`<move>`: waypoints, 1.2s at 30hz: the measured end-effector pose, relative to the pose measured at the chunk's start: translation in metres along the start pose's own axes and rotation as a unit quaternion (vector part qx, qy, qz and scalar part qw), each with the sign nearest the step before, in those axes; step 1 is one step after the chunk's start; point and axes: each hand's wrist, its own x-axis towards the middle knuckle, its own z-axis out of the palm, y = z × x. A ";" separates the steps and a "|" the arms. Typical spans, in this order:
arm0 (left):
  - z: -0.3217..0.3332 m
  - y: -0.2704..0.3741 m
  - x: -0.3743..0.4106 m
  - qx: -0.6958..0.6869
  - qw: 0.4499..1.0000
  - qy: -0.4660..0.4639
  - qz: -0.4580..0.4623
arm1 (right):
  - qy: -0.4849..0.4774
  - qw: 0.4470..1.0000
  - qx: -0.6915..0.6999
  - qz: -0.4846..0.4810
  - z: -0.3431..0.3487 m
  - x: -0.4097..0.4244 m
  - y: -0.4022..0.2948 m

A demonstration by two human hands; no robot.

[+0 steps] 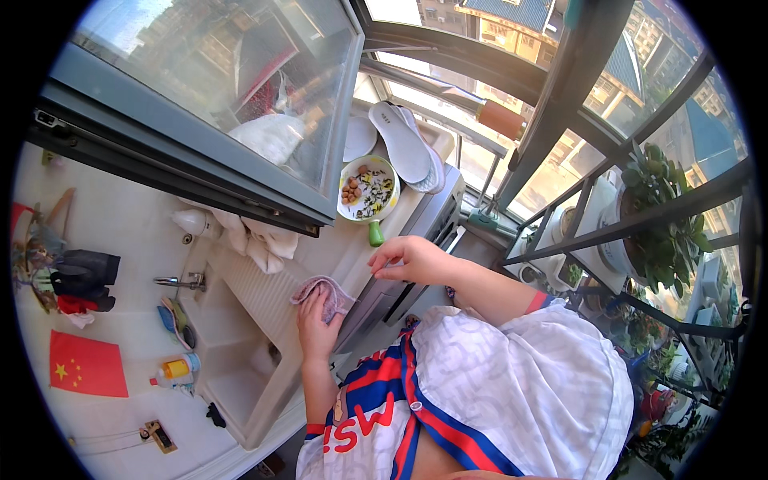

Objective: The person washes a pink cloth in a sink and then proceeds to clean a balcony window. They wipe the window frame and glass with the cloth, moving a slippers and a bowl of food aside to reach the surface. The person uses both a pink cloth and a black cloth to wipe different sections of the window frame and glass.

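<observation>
My left hand point(317, 325) lies on a crumpled pinkish-grey cloth point(329, 294), its fingers spread over the near side. The cloth rests at the front rim of the sink unit, beside the ribbed washboard point(249, 288). My right hand point(414, 259) hovers near the counter's front edge, fingers loosely bent and nothing seen in them. Just beyond it points the green handle point(375, 234) of a white pan point(384, 207). The pan holds brown nuts and dark striped seeds.
An open window sash point(204, 168) juts over the counter. Insoles point(402, 141) and a white dish point(359, 138) lie beyond the pan. The sink basin point(231, 384), faucet point(189, 280) and bottles point(177, 367) are leftward. A metal plant rack point(576, 246) stands at right.
</observation>
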 end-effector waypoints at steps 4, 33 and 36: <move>-0.002 -0.010 -0.003 0.013 1.000 0.024 0.008 | 0.139 0.976 -0.142 -0.083 -0.017 -0.002 -0.009; -0.078 0.073 0.151 -0.258 0.908 0.327 0.043 | 0.015 0.997 0.043 -0.069 0.005 0.061 -0.019; -0.077 0.069 0.153 -0.296 0.893 0.338 0.033 | -0.006 0.998 0.031 -0.050 0.001 0.062 -0.020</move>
